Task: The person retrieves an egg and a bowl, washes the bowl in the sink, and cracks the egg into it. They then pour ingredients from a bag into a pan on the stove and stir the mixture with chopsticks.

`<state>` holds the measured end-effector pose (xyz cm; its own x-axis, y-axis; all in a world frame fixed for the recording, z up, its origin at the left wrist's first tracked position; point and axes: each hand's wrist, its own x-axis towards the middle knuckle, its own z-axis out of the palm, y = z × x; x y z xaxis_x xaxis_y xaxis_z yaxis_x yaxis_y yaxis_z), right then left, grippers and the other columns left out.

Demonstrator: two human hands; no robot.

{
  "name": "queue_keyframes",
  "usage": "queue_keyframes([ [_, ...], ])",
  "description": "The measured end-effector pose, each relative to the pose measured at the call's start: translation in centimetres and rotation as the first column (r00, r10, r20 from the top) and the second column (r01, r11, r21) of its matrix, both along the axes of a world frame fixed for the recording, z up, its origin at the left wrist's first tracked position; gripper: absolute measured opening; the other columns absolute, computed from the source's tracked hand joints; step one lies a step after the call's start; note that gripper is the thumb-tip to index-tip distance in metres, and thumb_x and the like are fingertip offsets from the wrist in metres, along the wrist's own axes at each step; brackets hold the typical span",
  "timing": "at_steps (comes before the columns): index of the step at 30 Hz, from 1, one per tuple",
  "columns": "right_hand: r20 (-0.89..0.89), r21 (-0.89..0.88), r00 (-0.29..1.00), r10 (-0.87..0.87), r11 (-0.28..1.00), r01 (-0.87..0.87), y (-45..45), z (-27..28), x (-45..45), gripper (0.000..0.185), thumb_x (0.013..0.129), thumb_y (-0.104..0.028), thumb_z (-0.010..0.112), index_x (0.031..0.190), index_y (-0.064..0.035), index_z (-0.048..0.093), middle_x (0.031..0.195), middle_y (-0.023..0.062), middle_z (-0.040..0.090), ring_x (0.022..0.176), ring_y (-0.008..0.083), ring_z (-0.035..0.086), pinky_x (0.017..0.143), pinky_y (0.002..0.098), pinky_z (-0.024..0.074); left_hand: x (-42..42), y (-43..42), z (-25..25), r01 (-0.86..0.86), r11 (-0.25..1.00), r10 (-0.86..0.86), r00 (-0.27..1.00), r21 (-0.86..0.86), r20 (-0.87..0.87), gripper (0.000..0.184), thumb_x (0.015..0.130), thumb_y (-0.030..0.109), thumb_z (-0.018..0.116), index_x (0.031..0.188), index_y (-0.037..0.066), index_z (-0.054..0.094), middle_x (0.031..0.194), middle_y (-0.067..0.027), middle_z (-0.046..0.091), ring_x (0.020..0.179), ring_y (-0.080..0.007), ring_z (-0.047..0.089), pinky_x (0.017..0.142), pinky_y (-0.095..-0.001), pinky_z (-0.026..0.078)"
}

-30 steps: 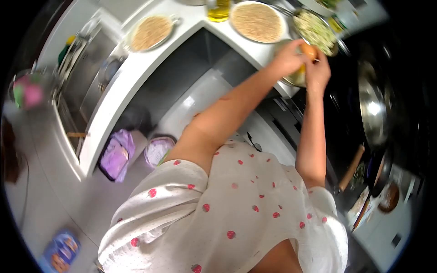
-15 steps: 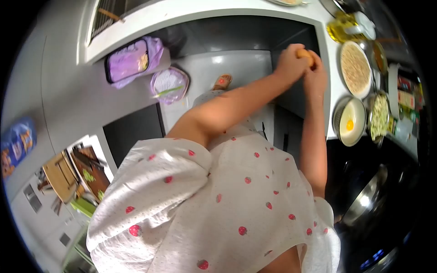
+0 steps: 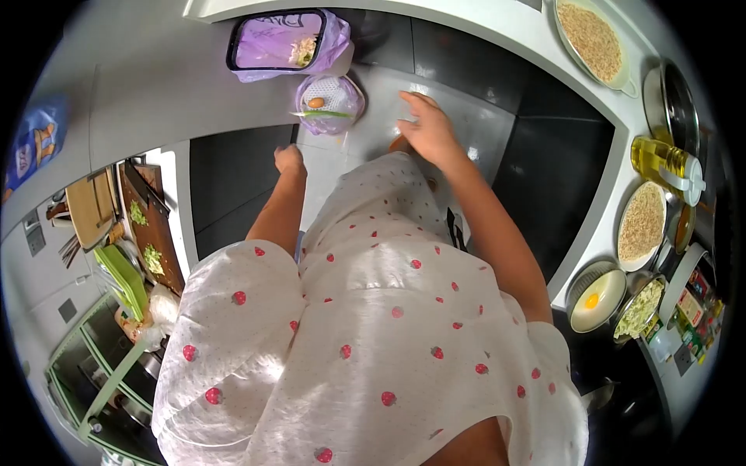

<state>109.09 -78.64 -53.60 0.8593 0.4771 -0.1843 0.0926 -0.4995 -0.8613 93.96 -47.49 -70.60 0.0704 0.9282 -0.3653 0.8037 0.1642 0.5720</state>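
Observation:
A brown eggshell (image 3: 316,102) lies in the small lilac-lined bin (image 3: 359,116), beside a green scallion leaf (image 3: 326,114). My right hand (image 3: 430,130) is stretched out to the right of this bin, fingers apart and holding nothing. Lower on the left, my left hand (image 3: 289,160) hangs by the dark cabinet front, its fingers curled in with nothing visible in them. On the right counter, a bowl (image 3: 612,311) holds a raw egg with a whole yolk (image 3: 592,300).
A larger lilac-lined bin (image 3: 339,48) stands behind the small one. Along the right counter (image 3: 602,225) are an oil jug (image 3: 660,159), plates of crumbly beige food (image 3: 642,221) and a bowl of chopped greens (image 3: 641,309). A cutting board (image 3: 155,225) is at left.
My hands were together at the right, holding the brown eggshell. They have parted and moved left, and the shell is now in the small bin. The view has turned.

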Motion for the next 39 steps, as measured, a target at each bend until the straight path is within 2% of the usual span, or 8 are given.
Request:
queue_keyframes([
  [4,-0.204,-0.104,0.956,-0.210,0.976,0.193,-5.5,-2.4,0.0,0.045,0.072,-0.017,0.061,0.114,-0.0050,0.052,0.102,0.0157,0.057,0.091,0.0261,0.057,0.082,0.0333,0.0436,1.5,-5.5,4.1,0.148,0.918,-0.182,0.982,-0.369,-0.058,0.025,0.081,0.019,0.048,0.101,0.006,0.056,0.088,-0.0071,0.059,0.073,-0.0178,0.059,0.062,-0.0307,0.044],
  [7,-0.233,-0.051,0.906,-0.354,0.934,0.353,-8.3,-0.3,-0.4,0.037,0.078,-0.010,0.055,0.115,-0.0047,0.051,0.086,0.0089,0.062,0.078,0.0164,0.059,0.070,0.0267,0.0467,5.5,-10.3,4.9,0.441,0.782,-0.383,0.898,-0.440,0.219,0.025,0.082,0.025,0.048,0.094,0.005,0.059,0.079,-0.0052,0.059,0.068,-0.0147,0.057,0.058,-0.0259,0.040],
  [10,-0.114,0.036,0.848,-0.518,0.851,0.525,-10.5,3.1,-0.7,0.031,0.075,-0.010,0.057,0.106,-0.0036,0.057,0.076,0.0072,0.061,0.066,0.0153,0.058,0.062,0.0277,0.0466,12.2,-15.8,5.3,0.784,0.494,-0.568,0.618,-0.376,0.543,0.031,0.085,0.031,0.048,0.076,0.004,0.060,0.067,-0.0034,0.057,0.056,-0.0099,0.051,0.051,-0.0226,0.039],
  [11,0.238,0.035,0.819,-0.522,0.848,0.529,-11.1,2.4,-0.7,0.033,0.073,-0.011,0.059,0.106,-0.0043,0.057,0.074,0.0086,0.061,0.064,0.0166,0.058,0.061,0.0284,0.0466,14.3,-18.9,8.5,0.770,0.491,-0.515,0.634,-0.407,0.577,0.037,0.086,0.036,0.048,0.073,0.003,0.059,0.067,-0.0044,0.057,0.055,-0.0094,0.050,0.051,-0.0223,0.039],
  [16,0.280,0.228,0.586,-0.761,0.645,0.729,-14.6,9.6,-0.9,0.037,0.072,-0.006,0.059,0.109,-0.0067,0.054,0.068,0.0116,0.058,0.060,0.0214,0.056,0.057,0.0311,0.0449,18.8,-30.8,20.9,0.954,0.163,-0.437,0.299,-0.253,0.848,0.037,0.089,0.031,0.048,0.060,0.007,0.049,0.075,-0.0073,0.059,0.064,-0.0123,0.052,0.064,-0.0263,0.043],
  [29,0.352,0.544,-0.072,-0.933,0.141,0.827,-26.1,20.2,-1.4,0.030,0.079,-0.009,0.052,0.108,-0.0024,0.053,0.077,0.0136,0.062,0.071,0.0272,0.059,0.067,0.0364,0.0448,19.2,-52.7,38.3,0.952,-0.275,-0.122,-0.169,0.131,0.978,0.026,0.089,0.020,0.048,0.068,0.005,0.052,0.069,-0.0031,0.056,0.064,-0.0099,0.051,0.063,-0.0236,0.042],
  [34,0.451,0.569,-0.350,-0.821,-0.038,0.822,-28.6,21.0,-1.9,0.032,0.079,-0.002,0.047,0.111,-0.0022,0.051,0.080,0.0148,0.063,0.076,0.0244,0.062,0.067,0.0328,0.0478,20.3,-56.8,38.0,0.860,-0.445,-0.208,-0.372,0.251,0.904,0.028,0.089,0.020,0.047,0.071,0.001,0.055,0.069,-0.0040,0.058,0.061,-0.0081,0.051,0.056,-0.0217,0.040],
  [39,0.457,0.490,-0.545,-0.703,-0.312,0.814,-26.6,19.4,-6.1,0.036,0.077,-0.005,0.050,0.113,-0.0033,0.051,0.085,0.0196,0.060,0.077,0.0311,0.056,0.069,0.0390,0.0438,17.1,-58.4,35.5,0.686,-0.724,-0.171,-0.282,0.073,0.944,0.026,0.088,0.016,0.046,0.065,0.004,0.048,0.065,-0.0020,0.052,0.059,-0.0067,0.047,0.054,-0.0219,0.038],
])
